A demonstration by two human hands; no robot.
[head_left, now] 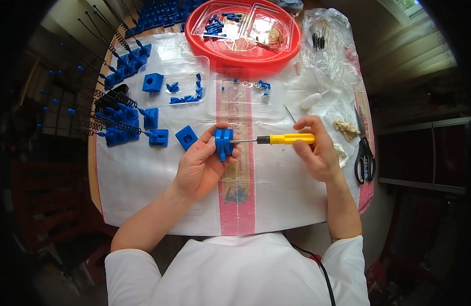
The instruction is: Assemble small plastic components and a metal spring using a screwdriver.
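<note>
Pinched in the fingers of my left hand (pixel 197 166) is a blue plastic clamp-like block (pixel 223 138), held over the middle of the table. My right hand (pixel 321 153) is closed around the handle of a yellow screwdriver (pixel 291 138). Its metal shaft points left, and the tip meets the right side of the blue block; a screw head there is too small to make out. Beside my left hand a flat blue square piece with a hole (pixel 186 137) lies on the cover.
Clear trays (pixel 207 76) hold small blue parts, white rings and a blue block. A red basin (pixel 192 43) stands at the back. Blue bases with black springs (pixel 120 125) crowd the left edge. Black scissors (pixel 365 158), crumpled cloth (pixel 346 128) and a plastic bag (pixel 329 56) lie at the right.
</note>
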